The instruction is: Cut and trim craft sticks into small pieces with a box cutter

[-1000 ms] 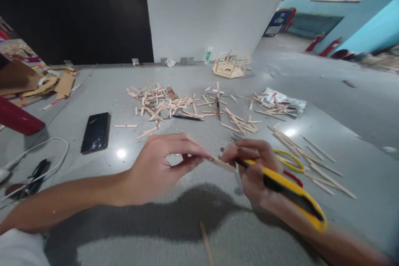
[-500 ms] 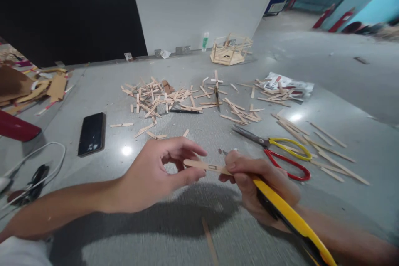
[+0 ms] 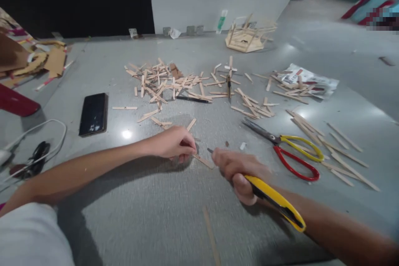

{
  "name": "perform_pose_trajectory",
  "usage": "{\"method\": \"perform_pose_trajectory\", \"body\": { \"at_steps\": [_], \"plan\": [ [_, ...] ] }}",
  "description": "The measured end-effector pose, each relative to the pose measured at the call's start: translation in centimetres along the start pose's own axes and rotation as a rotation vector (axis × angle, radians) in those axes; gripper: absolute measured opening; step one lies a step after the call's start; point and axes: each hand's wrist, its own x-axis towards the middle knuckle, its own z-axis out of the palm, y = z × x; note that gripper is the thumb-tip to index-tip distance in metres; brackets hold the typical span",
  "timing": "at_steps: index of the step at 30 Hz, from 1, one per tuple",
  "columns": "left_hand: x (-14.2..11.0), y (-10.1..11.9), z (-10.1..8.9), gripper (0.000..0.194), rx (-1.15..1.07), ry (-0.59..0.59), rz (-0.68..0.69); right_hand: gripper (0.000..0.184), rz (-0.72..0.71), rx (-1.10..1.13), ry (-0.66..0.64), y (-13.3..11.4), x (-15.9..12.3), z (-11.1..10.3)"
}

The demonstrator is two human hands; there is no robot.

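My left hand (image 3: 176, 144) pinches one end of a wooden craft stick (image 3: 204, 161), which lies low at the tabletop and points to the right. Part of the stick is hidden under the fingers. My right hand (image 3: 237, 170) is closed around a yellow and black utility knife (image 3: 276, 199). Its blade tip pokes out past the fingers, a short gap to the right of my left hand and apart from the stick. Nearer to me, a long thin wooden strip (image 3: 211, 235) lies on the grey table (image 3: 149, 220).
Scissors (image 3: 280, 147) with red and yellow handles lie to the right, beside long strips (image 3: 352, 166). Further back are a pile of craft sticks (image 3: 156, 81), a stick-built frame (image 3: 246, 41), a glue tube (image 3: 221, 22) and a plastic bag (image 3: 311, 79). A phone (image 3: 93, 114) lies left.
My left hand has taken the craft stick away from my right fingers and lowered it toward the table. My right hand still holds the knife. The view has shifted slightly.
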Motion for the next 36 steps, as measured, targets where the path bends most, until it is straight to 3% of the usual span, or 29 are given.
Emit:
{"method": "perform_pose_trajectory", "body": {
  "at_steps": [4, 9, 12, 15, 19, 26, 36],
  "plan": [
    [0.6, -1.0, -0.2, 0.020, -0.040, -0.061, 0.076, 0.030, -0.036, 0.181, 0.110, -0.4, 1.0, 0.7],
    [0.4, -0.7, -1.0, 0.020, -0.027, -0.106, 0.063, 0.055, 0.135, -0.140, 0.014, -1.0, 1.1, -2.3],
    [0.3, -0.7, -1.4, 0.018, -0.047, -0.129, 0.043, 0.037, 0.333, -0.239, -0.044, -1.5, 1.5, -3.1],
    [0.4, -1.1, -1.7, 0.016, -0.133, -0.158, 0.040, 0.013, 0.445, -0.269, -0.113, -2.1, 2.4, -2.7],
    [0.6, -1.9, -1.9, 0.019, -0.240, -0.200, 0.057, 0.013, 0.552, -0.168, -0.171, -2.1, 2.8, -2.3],
    [0.8, -2.4, -1.8, 0.020, -0.258, -0.213, 0.045, 0.015, 0.447, -0.189, -0.259, -1.4, 2.4, -2.5],
    [0.9, -2.5, -1.6, 0.019, -0.254, -0.205, 0.059, 0.016, 0.431, -0.218, -0.306, -0.9, 2.5, -2.6]
  ]
}}
